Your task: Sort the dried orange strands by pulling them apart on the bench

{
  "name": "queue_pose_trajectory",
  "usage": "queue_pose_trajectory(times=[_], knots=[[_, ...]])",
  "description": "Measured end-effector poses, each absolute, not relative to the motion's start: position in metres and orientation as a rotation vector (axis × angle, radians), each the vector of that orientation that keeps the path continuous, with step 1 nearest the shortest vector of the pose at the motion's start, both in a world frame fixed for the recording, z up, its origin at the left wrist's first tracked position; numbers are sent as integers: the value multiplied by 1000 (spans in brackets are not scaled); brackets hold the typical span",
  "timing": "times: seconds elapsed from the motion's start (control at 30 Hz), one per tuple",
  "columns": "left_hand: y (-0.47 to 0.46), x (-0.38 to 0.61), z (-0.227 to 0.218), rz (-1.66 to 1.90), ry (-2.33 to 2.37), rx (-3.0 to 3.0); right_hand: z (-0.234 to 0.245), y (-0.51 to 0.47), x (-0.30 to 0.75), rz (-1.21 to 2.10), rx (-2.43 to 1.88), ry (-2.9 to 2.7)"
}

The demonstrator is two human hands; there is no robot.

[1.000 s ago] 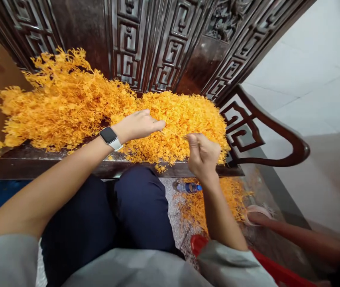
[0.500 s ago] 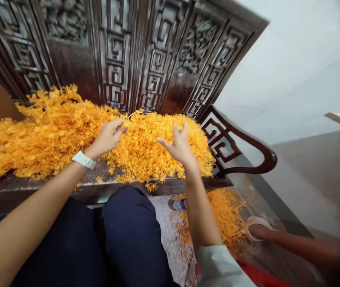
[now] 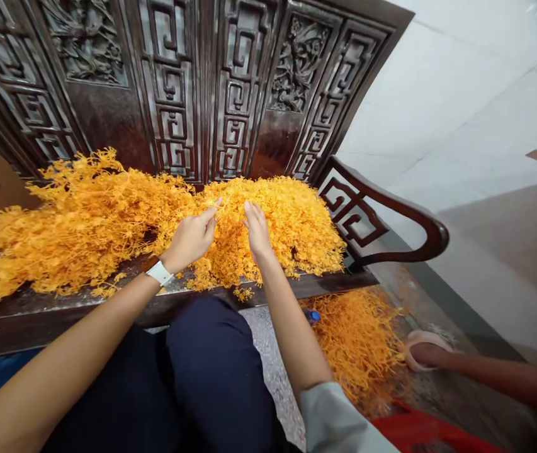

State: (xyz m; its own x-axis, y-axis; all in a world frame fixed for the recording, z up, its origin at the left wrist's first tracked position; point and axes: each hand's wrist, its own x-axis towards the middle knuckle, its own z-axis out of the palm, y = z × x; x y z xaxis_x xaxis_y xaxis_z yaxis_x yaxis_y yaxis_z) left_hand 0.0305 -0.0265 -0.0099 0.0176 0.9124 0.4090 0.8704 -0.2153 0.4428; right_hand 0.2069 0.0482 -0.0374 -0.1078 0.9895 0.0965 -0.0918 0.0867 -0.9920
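A big heap of orange plastic flower sprigs covers the seat of a dark carved wooden bench. My left hand, with a white watch at the wrist, is closed and pinches one thin orange sprig between thumb and forefinger above the heap. My right hand lies just to its right, fingers stretched out and resting on the pile of smaller orange pieces. The two hands are a few centimetres apart.
The bench's carved backrest rises behind the heap, its curved armrest at the right. More orange sprigs lie on the floor beside a blue-capped bottle. Another person's foot in a pink sandal is at lower right, by something red.
Both hands have come closer together over the middle of the heap. My left hand now pinches a sprig, and my right hand has dropped from spread in the air onto the pile.
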Motion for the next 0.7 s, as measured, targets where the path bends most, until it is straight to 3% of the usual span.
queue_pose_trajectory(times=[0.37,0.7], knots=[[-44,60,-8,275,1919,2736,-25,42,198,1546,-770,-1029],[-36,49,-17,581,1741,2414,-17,51,219,1583,-786,-1113]])
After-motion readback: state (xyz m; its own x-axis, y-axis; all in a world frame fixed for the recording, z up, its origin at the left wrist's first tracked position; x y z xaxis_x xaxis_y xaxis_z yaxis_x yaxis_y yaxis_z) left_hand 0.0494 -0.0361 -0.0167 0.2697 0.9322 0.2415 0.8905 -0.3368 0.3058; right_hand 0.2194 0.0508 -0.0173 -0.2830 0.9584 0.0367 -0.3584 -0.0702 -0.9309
